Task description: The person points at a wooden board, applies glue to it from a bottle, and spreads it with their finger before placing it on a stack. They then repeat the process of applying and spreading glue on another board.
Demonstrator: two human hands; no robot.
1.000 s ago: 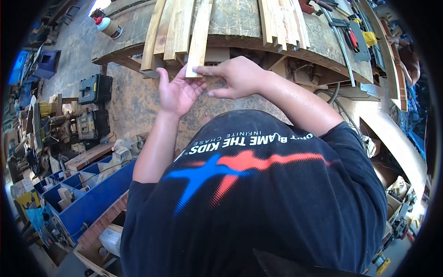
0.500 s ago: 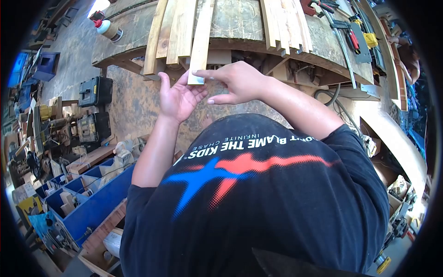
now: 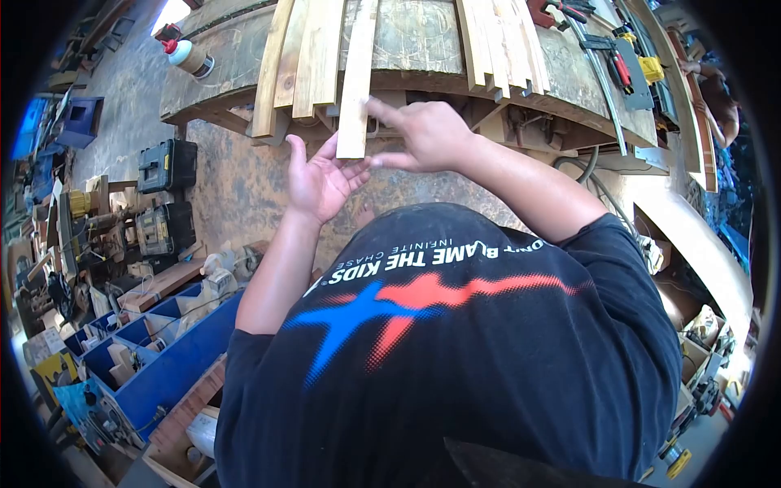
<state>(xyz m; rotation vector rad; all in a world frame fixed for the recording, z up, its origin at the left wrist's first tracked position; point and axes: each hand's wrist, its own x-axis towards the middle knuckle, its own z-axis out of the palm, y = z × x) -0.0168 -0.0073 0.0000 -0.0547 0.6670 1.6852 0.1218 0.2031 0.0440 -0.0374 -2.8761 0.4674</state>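
Note:
A pale wooden strip [image 3: 355, 106] juts past the front edge of the workbench [image 3: 416, 37], its near end pointing at me. Beneath that end is my left hand [image 3: 320, 185], palm up, with thumb out to the side and the other fingers spread, partly hidden by the wood. On the other side, my right hand [image 3: 435, 134] has its index finger, blurred, at the strip's right edge. Its thumb points toward the near end, close to my left fingertips. Several more wooden strips [image 3: 317, 61] lie just left of this one.
Another group of strips [image 3: 500, 49] overhangs the bench to the right. A glue bottle [image 3: 189, 57] lies at the bench's left, and clamps [image 3: 620, 69] are at its right. Black toolboxes [image 3: 167, 165] and a blue divided box [image 3: 175, 350] sit at left. Another person [image 3: 716, 102] is at far right.
The strip's end has come slightly toward me and to the right. My right index finger has gone from the strip's top face near its end to its right edge, farther up.

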